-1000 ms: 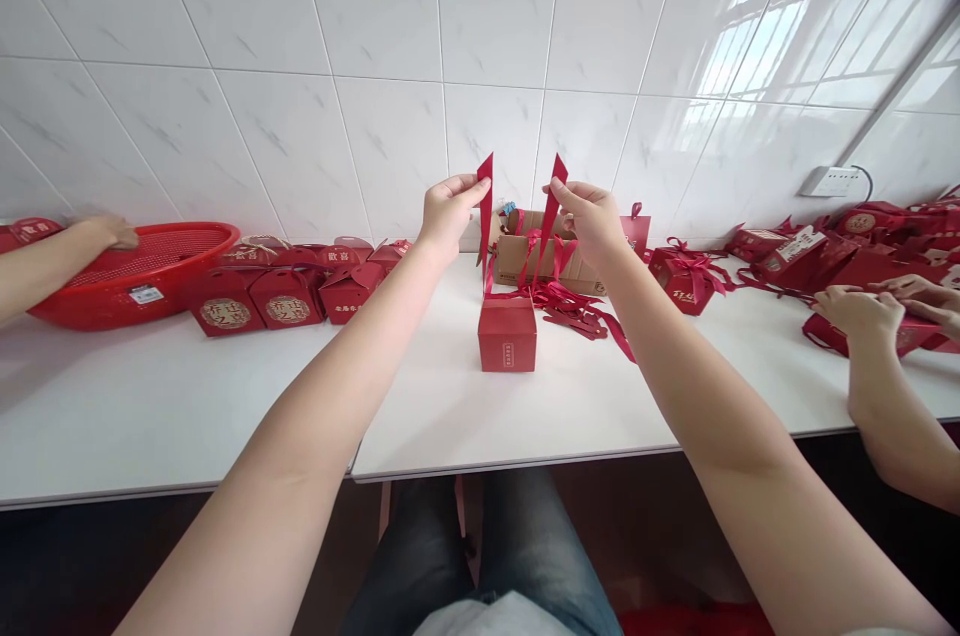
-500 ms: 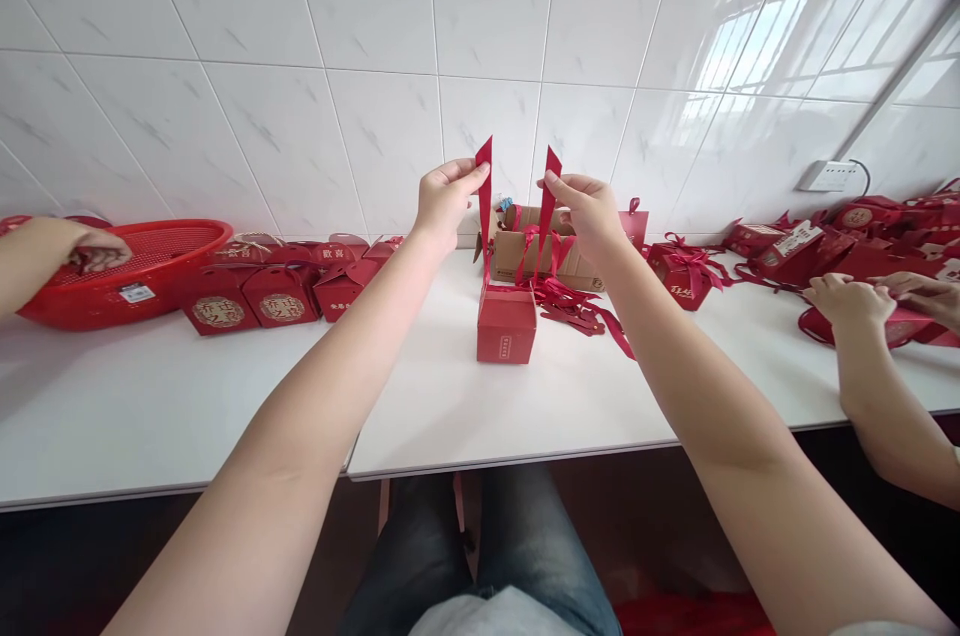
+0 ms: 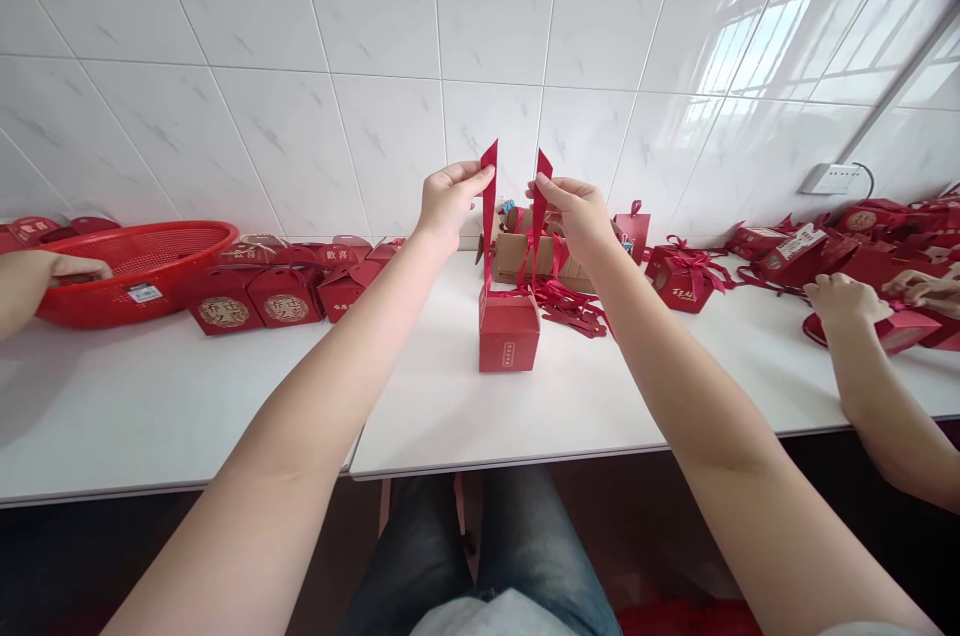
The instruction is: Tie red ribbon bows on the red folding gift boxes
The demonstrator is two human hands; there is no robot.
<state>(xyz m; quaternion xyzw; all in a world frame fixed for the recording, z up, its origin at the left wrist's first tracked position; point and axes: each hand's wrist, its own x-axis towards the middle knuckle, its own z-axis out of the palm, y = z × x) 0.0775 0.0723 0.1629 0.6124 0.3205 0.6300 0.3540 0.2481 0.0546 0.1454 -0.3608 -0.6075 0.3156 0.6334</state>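
On the bench (image 3: 427, 416), the red box (image 3: 508, 344) stands upright, its ribbon (image 3: 489, 216) not yet tied, one raised end pinched in the grip of the left hand (image 3: 446, 206), the other likewise in the right hand (image 3: 579, 209), while a bow-topped box (image 3: 677, 284) stands beyond.

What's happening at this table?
The person's left hand and right hand each pinch an end of red ribbon, held up above a small red box on the white table. The two ends are apart, not tied. A cardboard carton sits behind. To the left, a co-worker's hand is at a red basket.
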